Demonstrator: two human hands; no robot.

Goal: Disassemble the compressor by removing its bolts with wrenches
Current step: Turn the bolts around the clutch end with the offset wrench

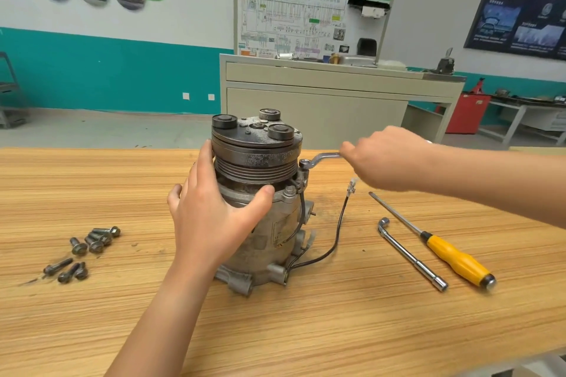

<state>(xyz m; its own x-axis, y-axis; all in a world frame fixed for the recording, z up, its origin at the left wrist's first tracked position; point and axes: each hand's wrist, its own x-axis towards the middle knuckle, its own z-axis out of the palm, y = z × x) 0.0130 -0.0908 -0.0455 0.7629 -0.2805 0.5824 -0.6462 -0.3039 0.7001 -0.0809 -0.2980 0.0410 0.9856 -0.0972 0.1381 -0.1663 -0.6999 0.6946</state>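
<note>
Wooden table (306, 330) carrying everything. Compressor (260, 150) standing upright mid-table, pulley end up. Left hand (214, 217) bracing housing below pulley, fingers and thumb curling round it. Loose bolts (92, 242) lying to left, well apart. Socket wrench (410, 254) and screwdriver (453, 257) lying to right. Right hand (386, 159) gripping offset wrench (321, 157), fingers closing round handle, ring end sitting on compressor's upper right lug. Cabinet (321, 101) standing behind.
</note>
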